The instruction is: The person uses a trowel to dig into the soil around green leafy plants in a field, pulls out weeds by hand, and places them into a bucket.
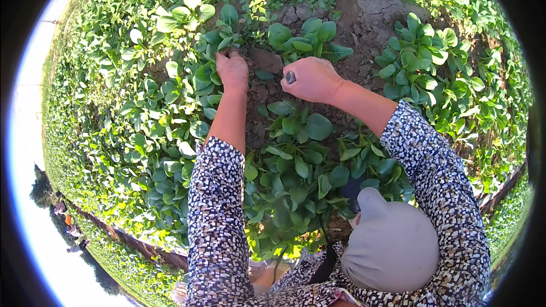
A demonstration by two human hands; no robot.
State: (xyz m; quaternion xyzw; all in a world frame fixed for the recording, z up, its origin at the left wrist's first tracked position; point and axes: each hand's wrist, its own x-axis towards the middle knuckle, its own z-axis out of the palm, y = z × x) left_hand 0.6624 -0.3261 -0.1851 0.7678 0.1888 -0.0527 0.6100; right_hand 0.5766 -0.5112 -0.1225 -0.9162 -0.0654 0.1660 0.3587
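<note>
My left hand (232, 71) is low among the greens, its fingers closed at the base of a leafy bok choy plant (223, 37). My right hand (314, 81) is a fist around a short-handled digging tool (290, 77), whose dark handle end pokes out by the thumb. A flat, soil-coloured blade (266, 60) lies between the two hands, pointing at the base of that plant; its join to the handle is hidden. Just beyond my right hand grows another bok choy (307, 38). A loose-looking leaf (263, 74) rests on the soil beneath the blade.
Bare cracked soil (364, 23) stretches beyond my right hand. Dense leafy plants (142, 96) fill the left side, with a bushy clump (418, 57) at right. Below my hands stand more greens (296, 165). A grey rounded cloth-like thing (392, 244) covers the lower right.
</note>
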